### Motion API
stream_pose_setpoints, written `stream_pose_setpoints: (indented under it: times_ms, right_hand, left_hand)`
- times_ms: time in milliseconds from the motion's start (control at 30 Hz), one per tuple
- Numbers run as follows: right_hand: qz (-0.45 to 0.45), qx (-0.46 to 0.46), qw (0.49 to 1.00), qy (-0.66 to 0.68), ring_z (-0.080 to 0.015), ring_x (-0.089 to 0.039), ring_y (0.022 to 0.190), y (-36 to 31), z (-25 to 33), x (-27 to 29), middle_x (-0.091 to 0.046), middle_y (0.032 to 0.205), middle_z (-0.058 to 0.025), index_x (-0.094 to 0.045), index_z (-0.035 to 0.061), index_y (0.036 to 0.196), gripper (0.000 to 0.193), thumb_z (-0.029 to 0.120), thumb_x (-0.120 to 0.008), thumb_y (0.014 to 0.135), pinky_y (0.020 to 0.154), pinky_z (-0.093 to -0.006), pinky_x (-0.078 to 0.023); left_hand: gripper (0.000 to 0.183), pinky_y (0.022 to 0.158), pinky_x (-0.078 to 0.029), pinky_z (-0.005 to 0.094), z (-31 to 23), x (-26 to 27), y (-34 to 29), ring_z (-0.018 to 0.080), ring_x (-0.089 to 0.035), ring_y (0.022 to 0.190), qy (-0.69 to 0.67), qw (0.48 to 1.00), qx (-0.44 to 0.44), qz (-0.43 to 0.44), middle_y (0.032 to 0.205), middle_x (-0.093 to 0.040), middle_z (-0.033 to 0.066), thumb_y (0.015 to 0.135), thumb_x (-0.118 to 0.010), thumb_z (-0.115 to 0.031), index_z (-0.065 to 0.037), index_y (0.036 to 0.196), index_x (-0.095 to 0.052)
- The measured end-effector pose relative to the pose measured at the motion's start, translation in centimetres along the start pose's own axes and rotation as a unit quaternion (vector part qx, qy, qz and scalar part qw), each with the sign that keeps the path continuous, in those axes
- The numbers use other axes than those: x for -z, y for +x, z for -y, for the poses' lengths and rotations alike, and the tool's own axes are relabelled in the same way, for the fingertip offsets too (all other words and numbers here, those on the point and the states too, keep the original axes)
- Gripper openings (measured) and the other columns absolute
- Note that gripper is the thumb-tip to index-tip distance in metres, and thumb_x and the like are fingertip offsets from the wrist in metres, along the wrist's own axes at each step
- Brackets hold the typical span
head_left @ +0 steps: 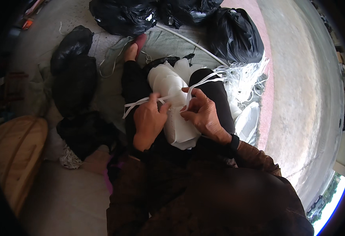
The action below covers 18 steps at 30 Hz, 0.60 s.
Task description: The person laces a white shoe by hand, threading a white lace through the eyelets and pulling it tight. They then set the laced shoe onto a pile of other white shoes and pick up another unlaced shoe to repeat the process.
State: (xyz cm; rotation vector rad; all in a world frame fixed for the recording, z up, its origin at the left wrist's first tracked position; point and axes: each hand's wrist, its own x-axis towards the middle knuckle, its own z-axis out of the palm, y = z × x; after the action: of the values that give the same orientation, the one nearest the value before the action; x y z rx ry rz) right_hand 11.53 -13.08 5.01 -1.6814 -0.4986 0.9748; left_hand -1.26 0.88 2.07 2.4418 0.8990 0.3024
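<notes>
A stack of thin white pieces (182, 129), rounded at the far end, rests lengthwise between my black-trousered legs. A white strip (206, 80) crosses the middle of the stack, its loose ends reaching over both thighs. My left hand (148, 121) is closed at the left side, thumb and forefinger pinching the strip near the stack. At the right side my right hand (204, 114) has its fingers curled, with the strip running into its pinch. The strip's exact crossing between the hands is partly hidden by my fingers.
Loose white strips (241, 78) lie heaped beyond my right knee, beside a white curved piece (248, 120). Black bags (235, 35) stand at the far side, with more black bags (74, 82) on the left. A white pole (192, 43) lies ahead; a wooden board (21, 143) sits near left.
</notes>
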Motion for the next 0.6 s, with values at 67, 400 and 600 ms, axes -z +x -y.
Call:
stream_pose_setpoints:
  times_ms: [67, 400, 600]
  right_hand:
    - [0.018, 0.027, 0.999, -0.042, -0.0147, -0.069, 0.072, 0.3, -0.8, -0.2, -0.069, 0.078, -0.0086, -0.060, 0.0049, 0.127, 0.053, -0.004, -0.072, 0.076, 0.068, -0.0293, -0.055]
    - [0.051, 0.316, 0.910, -0.263, -0.0294, -0.069, 0.069, -3.8, 1.4, -1.8, -0.066, 0.078, -0.0082, -0.062, 0.0032, 0.099, 0.027, -0.001, -0.072, 0.073, 0.060, -0.0376, -0.055]
    - [0.273, 0.279, 0.846, -0.365, -0.0326, -0.066, 0.071, -7.1, 1.6, -4.1, -0.061, 0.083, -0.0104, -0.065, 0.0041, 0.099, 0.022, 0.009, -0.070, 0.078, 0.062, -0.0419, -0.055]
  left_hand:
    - [0.019, 0.054, -0.044, 0.0372, 0.5, 0.0, -0.6, 0.0225, -0.056, 0.053, -0.064, 0.998, -0.013, 0.021, 0.059, -0.056, 0.0072, 0.092, -0.066, -0.021, -0.003, 0.095, -0.063]
    - [0.038, 0.070, -0.048, 0.0275, -4.4, 7.0, -1.6, 0.0100, -0.060, 0.076, -0.469, 0.861, 0.170, 0.100, 0.084, -0.069, 0.0078, 0.107, -0.047, -0.028, 0.003, 0.095, -0.064]
    - [0.033, 0.068, -0.039, 0.0263, -3.4, 9.4, -3.8, 0.0148, -0.046, 0.066, -0.864, 0.388, 0.318, 0.046, 0.070, -0.047, 0.0012, 0.106, -0.046, -0.031, -0.009, 0.081, -0.049]
